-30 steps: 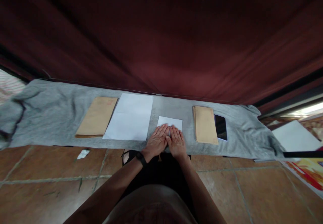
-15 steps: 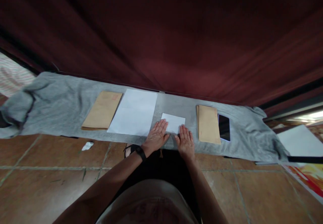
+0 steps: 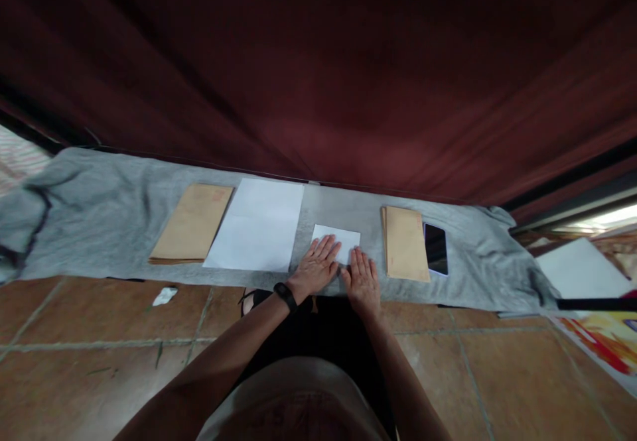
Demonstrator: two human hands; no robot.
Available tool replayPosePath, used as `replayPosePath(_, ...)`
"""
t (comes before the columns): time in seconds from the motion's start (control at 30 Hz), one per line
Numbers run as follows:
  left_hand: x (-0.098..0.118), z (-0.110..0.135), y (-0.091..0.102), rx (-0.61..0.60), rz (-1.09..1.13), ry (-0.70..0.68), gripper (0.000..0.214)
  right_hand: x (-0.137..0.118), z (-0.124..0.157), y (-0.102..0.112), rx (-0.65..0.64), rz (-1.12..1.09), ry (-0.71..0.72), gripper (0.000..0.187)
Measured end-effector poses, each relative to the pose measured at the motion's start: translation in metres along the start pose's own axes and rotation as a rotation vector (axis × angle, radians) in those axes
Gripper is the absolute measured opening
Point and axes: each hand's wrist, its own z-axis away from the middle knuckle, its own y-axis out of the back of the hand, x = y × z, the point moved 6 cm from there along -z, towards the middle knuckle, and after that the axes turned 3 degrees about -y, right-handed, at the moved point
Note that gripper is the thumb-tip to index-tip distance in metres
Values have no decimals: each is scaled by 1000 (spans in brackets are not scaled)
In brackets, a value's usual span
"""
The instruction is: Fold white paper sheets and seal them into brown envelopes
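While the small paper is being overlapped by the left hand, the right hand is being held palm-down at the cloth's front edge (all fingers straight, released).

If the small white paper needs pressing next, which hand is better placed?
Probably the left hand: it lies over the lower left of the small white paper, while the right hand only reaches around its lower right corner.

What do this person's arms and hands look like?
The left hand and right hand are gloveless, and no sleeve shows on either forearm. A black band, perhaps a watch or fitness tracker, circles the left wrist; nothing shows on the right wrist.
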Motion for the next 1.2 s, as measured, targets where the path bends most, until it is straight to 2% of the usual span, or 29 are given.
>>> replayPosePath(0.17,-2,-18,-6,-11,8,-2,54,-1,-2,0,-13,2,-11,59)
replayPosePath(0.43,-24,-30,-6,33,-14,78,57,2,-6,2,-27,-44,-70,54)
replayPosePath(0.53,-27,-29,-5,39,-19,83,57,-1,-20,2,-45,-87,-94,52)
replayPosePath(0.77,-25,-27,-2,16,-45,47,56,-20,-59,-9,-113,-123,-39,49)
replayPosePath(1.2,-34,-23,-6,121,-69,175,60,6,-54,-13,-6,-5,-122,54)
